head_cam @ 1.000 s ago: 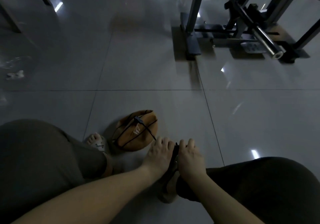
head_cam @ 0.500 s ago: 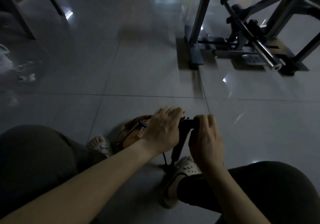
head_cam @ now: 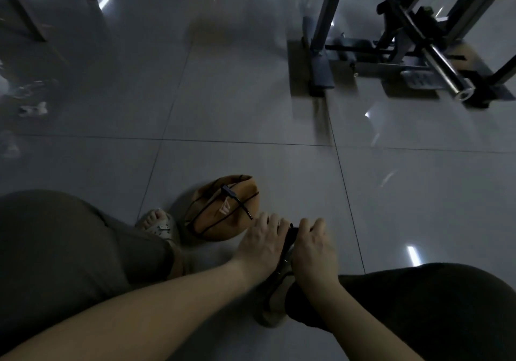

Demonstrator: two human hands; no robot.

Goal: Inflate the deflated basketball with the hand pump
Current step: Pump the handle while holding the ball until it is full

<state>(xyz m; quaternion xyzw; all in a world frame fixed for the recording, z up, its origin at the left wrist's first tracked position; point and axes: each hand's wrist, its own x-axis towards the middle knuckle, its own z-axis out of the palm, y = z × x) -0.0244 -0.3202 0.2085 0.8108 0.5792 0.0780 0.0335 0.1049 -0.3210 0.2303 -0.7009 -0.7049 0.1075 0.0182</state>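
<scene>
Orange, caved-in, judged soft and light, the basketball (head_cam: 212, 224) is being left on the floor at ten o'clock of the hands, hose (head_cam: 240, 205) plugged in. The pump handle (head_cam: 291, 233) is being gripped at both ends by the left hand (head_cam: 262, 242) and right hand (head_cam: 314, 247), fingers curled round it.

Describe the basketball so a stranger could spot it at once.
Start at the grey tiled floor in front of the seated person's knees. Between the sandalled foot and the left hand on the pump lies the basketball: orange, caved in, a black hose plugged into it.
</scene>
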